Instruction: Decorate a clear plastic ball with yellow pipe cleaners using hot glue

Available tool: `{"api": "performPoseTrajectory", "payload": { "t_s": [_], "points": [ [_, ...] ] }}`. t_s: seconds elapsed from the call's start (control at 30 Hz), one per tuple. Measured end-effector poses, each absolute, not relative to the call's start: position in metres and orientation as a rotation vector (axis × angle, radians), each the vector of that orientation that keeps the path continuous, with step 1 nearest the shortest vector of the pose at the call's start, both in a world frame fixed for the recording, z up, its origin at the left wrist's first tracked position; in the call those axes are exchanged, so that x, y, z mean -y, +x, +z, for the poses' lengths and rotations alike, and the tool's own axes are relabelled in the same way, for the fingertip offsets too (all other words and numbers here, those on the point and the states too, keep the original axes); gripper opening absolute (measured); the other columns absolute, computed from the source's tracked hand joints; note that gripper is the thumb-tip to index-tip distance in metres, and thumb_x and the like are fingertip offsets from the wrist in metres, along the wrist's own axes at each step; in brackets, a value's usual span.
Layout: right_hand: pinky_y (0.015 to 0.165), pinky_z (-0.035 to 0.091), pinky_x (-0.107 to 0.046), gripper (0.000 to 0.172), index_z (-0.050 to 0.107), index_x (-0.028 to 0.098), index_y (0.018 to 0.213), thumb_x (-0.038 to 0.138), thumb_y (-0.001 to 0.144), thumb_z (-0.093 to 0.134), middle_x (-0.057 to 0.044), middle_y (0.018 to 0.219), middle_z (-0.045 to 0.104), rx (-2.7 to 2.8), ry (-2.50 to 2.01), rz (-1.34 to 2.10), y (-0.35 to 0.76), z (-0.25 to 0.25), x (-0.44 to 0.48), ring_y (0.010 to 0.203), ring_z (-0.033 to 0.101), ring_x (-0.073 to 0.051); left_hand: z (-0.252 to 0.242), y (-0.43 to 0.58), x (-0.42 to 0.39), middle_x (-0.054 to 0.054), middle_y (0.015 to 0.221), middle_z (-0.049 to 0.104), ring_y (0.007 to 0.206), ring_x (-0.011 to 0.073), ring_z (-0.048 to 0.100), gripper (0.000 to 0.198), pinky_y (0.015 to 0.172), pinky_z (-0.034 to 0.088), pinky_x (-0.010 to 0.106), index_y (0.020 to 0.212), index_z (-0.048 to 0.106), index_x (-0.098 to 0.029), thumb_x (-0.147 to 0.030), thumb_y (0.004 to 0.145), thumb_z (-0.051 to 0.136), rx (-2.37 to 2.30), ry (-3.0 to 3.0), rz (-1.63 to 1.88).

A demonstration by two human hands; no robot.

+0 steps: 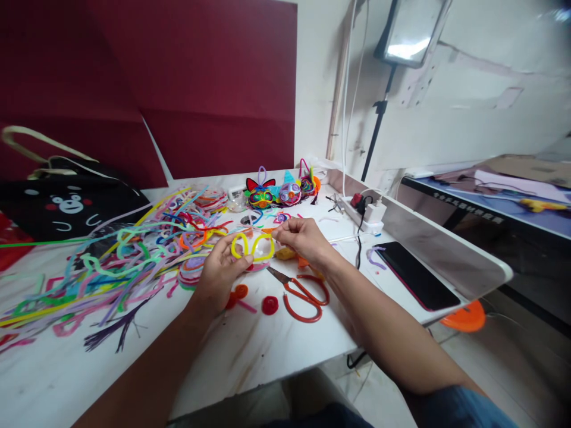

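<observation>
Between my two hands is a yellow pipe cleaner (pixel 263 258) bent into two loops side by side. My left hand (pixel 223 264) pinches the left loop, thumb in front. At the right loop's upper edge, my right hand (pixel 301 236) closes its thumb and forefinger on the pipe cleaner. Just below lie scissors (pixel 306 299) with orange handles, blades pointing left. A red coil (pixel 270 305) and an orange coil (pixel 241 290) rest on the white table (pixel 250 356) in front of my hands.
Loose colourful pipe cleaners (pixel 134 261) are heaped on the left. Behind my hands stand several decorated ornaments (pixel 289 193). A phone (pixel 414 274) lies at the right, near a power strip (pixel 363 217) with plugs. A black bag (pixel 66 205) sits far left.
</observation>
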State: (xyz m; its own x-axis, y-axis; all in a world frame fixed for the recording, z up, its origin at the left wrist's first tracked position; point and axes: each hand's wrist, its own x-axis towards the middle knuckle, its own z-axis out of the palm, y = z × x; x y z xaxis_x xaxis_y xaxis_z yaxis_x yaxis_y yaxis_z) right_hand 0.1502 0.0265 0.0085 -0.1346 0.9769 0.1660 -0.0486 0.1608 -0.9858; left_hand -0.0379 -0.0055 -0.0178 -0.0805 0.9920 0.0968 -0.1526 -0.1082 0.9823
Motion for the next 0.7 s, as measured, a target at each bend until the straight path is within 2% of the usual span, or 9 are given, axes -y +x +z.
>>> {"api": "performPoseTrajectory", "payload": {
  "t_s": [0.7],
  "points": [
    [0.05,0.033,-0.022,0.036,0.062,0.015,0.059,0.039,0.048,0.086,0.005,0.052,0.056,1.257,-1.037,1.261,0.1478,0.009,-0.0246,0.051,0.044,-0.007,-0.0144,-0.0345,0.0098,0.002,0.095,0.065,0.078,0.016,0.063,0.064,0.064,0.052,0.025,0.112,0.061,-0.02,-0.025,0.054,0.085,-1.073,1.189,1.407]
  ]
}}
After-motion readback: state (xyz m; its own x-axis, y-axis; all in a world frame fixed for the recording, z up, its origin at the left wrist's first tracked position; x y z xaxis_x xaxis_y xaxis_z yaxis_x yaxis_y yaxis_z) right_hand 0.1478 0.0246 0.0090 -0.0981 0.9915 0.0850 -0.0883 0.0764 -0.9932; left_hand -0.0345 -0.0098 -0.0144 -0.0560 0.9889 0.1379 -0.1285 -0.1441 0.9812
